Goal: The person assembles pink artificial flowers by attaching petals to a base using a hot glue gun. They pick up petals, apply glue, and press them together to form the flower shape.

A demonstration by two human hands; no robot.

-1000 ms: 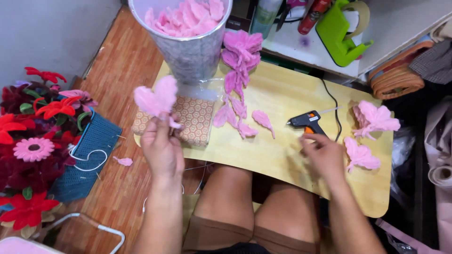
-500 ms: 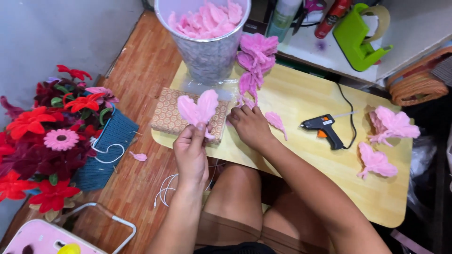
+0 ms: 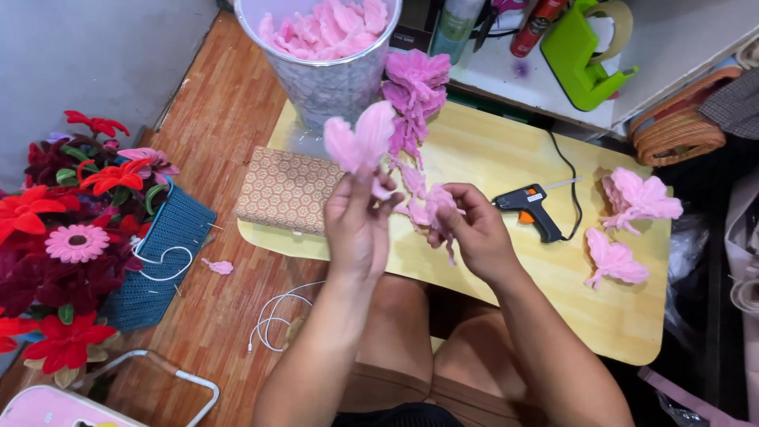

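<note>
My left hand (image 3: 357,225) holds up a pink fuzzy flower piece (image 3: 360,142) with two petals, pinched at its base. My right hand (image 3: 473,229) is beside it, fingers closed on another single pink petal (image 3: 437,202). Both hands hover over the small yellow wooden table (image 3: 506,150). A strip of darker pink petals (image 3: 411,95) lies on the table just behind my hands. The black and orange glue gun (image 3: 531,207) rests on the table to the right of my right hand.
A silver bucket (image 3: 324,79) full of pink petals stands at the table's back left. A patterned flat box (image 3: 286,190) lies at the left. Two finished pink flowers (image 3: 632,202) lie at the right. Red and pink flowers (image 3: 63,237) sit in a blue basket on the floor.
My right hand left the glue gun, reached to the petals on the table, and picked one up. It now sits beside the left hand, which stays raised with the flower piece.
</note>
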